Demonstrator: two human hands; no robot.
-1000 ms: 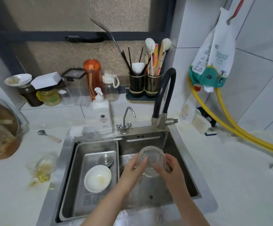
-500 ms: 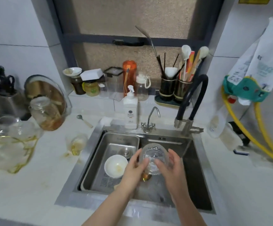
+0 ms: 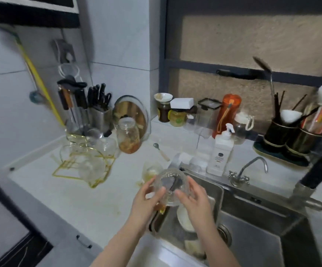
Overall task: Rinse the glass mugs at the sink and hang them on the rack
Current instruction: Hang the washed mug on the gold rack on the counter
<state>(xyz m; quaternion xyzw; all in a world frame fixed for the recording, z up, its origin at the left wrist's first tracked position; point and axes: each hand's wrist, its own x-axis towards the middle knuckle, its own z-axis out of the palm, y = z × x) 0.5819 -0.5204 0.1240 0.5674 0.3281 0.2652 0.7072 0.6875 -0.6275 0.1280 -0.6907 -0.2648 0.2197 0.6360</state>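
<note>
Hands are raised together over the left rim of the sink [image 3: 200, 180], and a glass mug [image 3: 170, 186] is clasped between them: the left hand [image 3: 146, 204] is wrapped round its left side with the fingers curled onto the wall, and the right hand [image 3: 194, 199] is pressed against its right side with the fingers spread. The mug is clear, rounded and ribbed, its surface broken into small facets; its mouth is turned up and toward the camera, so that its long axis is tilted back toward the far edge of the worktop [image 3: 75, 191], and an amber handle is glimpsed beneath the left palm. Below the hands a white bowl [image 3: 183, 218] is seen in the steel basin, partly hidden by the right wrist. Just beyond the mug, at the sink's left rim, a second clear glass [image 3: 151, 169] with yellowish residue is set on the pale stone worktop. Farther left, near the worktop's left edge, a gold wire rack [image 3: 88, 164] of thin angular rods is placed, with clear glass mugs blurred upon it. Behind it, toward the back corner, a steel knife block [image 3: 98, 114] with black handles is stood, and a glass jar [image 3: 128, 136] holding orange contents is placed beside it. A white pump bottle [image 3: 220, 155] is stood at the sink's far rim.
</note>
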